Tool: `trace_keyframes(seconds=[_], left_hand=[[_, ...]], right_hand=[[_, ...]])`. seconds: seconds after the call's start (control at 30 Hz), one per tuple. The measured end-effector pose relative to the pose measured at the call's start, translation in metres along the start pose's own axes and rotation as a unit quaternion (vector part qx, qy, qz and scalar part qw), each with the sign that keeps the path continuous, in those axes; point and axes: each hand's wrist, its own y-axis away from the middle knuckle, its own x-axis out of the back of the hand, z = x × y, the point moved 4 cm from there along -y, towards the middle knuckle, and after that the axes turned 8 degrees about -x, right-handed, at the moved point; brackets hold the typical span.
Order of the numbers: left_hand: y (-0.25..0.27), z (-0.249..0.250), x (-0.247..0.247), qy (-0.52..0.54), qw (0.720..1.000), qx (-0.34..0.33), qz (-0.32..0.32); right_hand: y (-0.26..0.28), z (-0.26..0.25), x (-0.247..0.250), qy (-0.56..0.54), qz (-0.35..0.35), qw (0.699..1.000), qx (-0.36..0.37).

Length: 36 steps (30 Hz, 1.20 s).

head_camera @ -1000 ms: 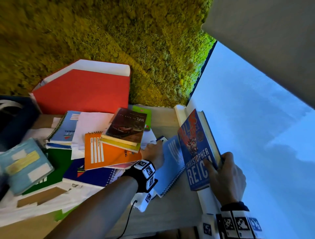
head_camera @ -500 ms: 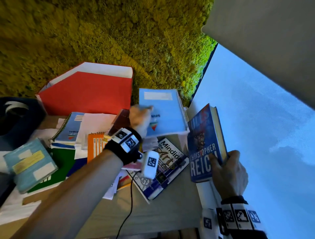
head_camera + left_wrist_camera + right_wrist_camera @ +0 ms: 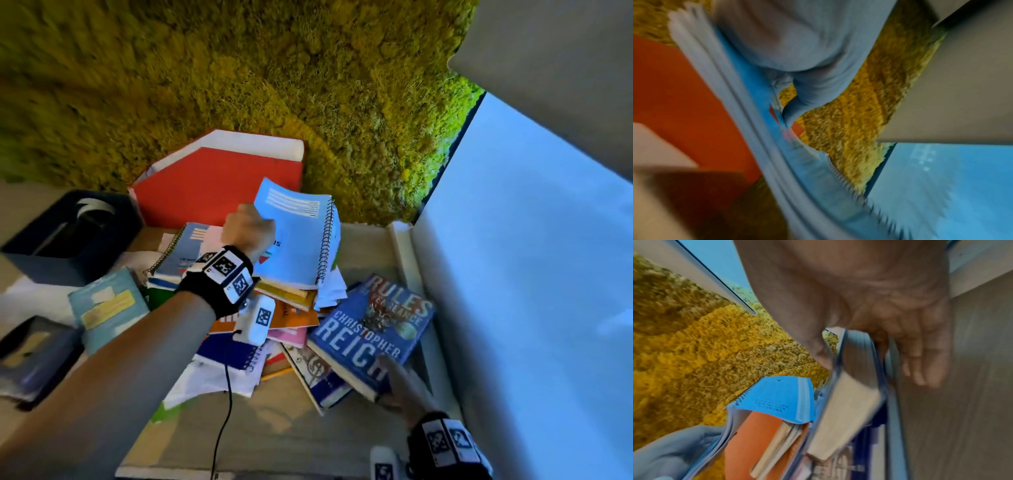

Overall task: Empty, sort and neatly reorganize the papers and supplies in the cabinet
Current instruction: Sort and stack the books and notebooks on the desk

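My left hand [image 3: 248, 229] grips a light-blue spiral notebook [image 3: 298, 236] by its left edge and holds it tilted above the pile of notebooks. In the left wrist view the thumb [image 3: 791, 113] presses on the notebook's cover [image 3: 760, 104]. A thick blue hardcover [image 3: 373, 329] by Christopher Reich lies slanted on a magazine [image 3: 318, 373], against the pile. My right hand [image 3: 400, 387] pinches its near lower corner. The right wrist view, though blurred, shows the book [image 3: 846, 410] between the thumb and fingers.
A red folder [image 3: 219, 185] leans on the moss wall behind the pile. A dark bin [image 3: 68, 236] and a teal book [image 3: 106, 308] sit at the left. An orange notebook [image 3: 294, 315] and loose papers lie in the pile. A white panel [image 3: 513, 274] stands at the right.
My left hand has pulled the light-blue notebook out from beside the hardcover and raised it over the pile. My right hand has tipped the hardcover from upright down onto the magazine.
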Motion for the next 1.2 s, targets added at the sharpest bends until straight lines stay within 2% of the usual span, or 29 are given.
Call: trace_keyframes(seconds=[0.07,0.2,0.37,0.43,0.53,0.6,0.7,0.73,0.8,0.87,0.93,1.0,1.07,1.1,1.17,1.2], left_hand=[[0.005,-0.018,-0.012,-0.008,0.999,0.037,-0.018],[0.006,-0.047,-0.032,0.083,0.99,0.117,-0.013],[-0.036,-0.104,-0.048,0.261,0.947,0.184,0.033],[-0.029,-0.084,-0.024,0.304,0.932,0.188,0.051],[-0.021,-0.043,0.005,0.34,0.928,0.143,0.042],[-0.028,-0.025,0.018,0.373,0.921,0.105,0.042],[-0.042,-0.003,0.04,0.401,0.912,0.061,0.06],[-0.047,0.007,0.047,0.404,0.912,0.038,0.057],[-0.056,0.032,0.063,0.388,0.919,-0.052,0.042],[-0.064,0.053,0.078,0.32,0.933,-0.164,0.028],[-0.068,0.07,0.088,0.217,0.938,-0.271,0.0],[-0.063,0.079,0.091,0.078,0.937,-0.341,-0.016],[-0.058,0.075,0.078,-0.013,0.929,-0.368,-0.039],[-0.055,0.069,0.065,-0.041,0.927,-0.368,-0.058],[-0.051,0.045,0.035,-0.099,0.931,-0.338,-0.095],[-0.052,0.03,0.02,-0.118,0.936,-0.314,-0.108]], right_hand=[[-0.005,0.006,-0.002,0.014,-0.027,0.999,-0.037],[-0.017,-0.004,0.005,-0.078,-0.003,0.997,-0.012],[-0.02,-0.027,-0.003,-0.26,-0.078,0.961,-0.051],[-0.024,-0.036,-0.001,-0.286,-0.092,0.953,-0.036],[-0.028,-0.042,-0.001,-0.264,-0.084,0.96,-0.037],[-0.03,-0.046,-0.001,-0.232,-0.06,0.97,-0.041],[-0.029,-0.055,-0.003,-0.227,-0.062,0.971,-0.033],[-0.03,-0.059,-0.003,-0.225,-0.065,0.972,-0.027],[-0.025,-0.071,-0.003,-0.204,-0.063,0.977,-0.01],[-0.017,-0.09,0.002,-0.176,-0.03,0.984,0.012],[-0.011,-0.114,0.013,-0.136,0.034,0.989,0.042],[0.0,-0.14,0.022,-0.101,0.068,0.988,0.094],[0.016,-0.165,0.029,-0.044,0.117,0.981,0.149],[0.021,-0.177,0.035,0.036,0.17,0.971,0.167],[0.04,-0.197,0.041,0.2,0.277,0.921,0.185],[0.043,-0.201,0.04,0.248,0.302,0.9,0.194]])
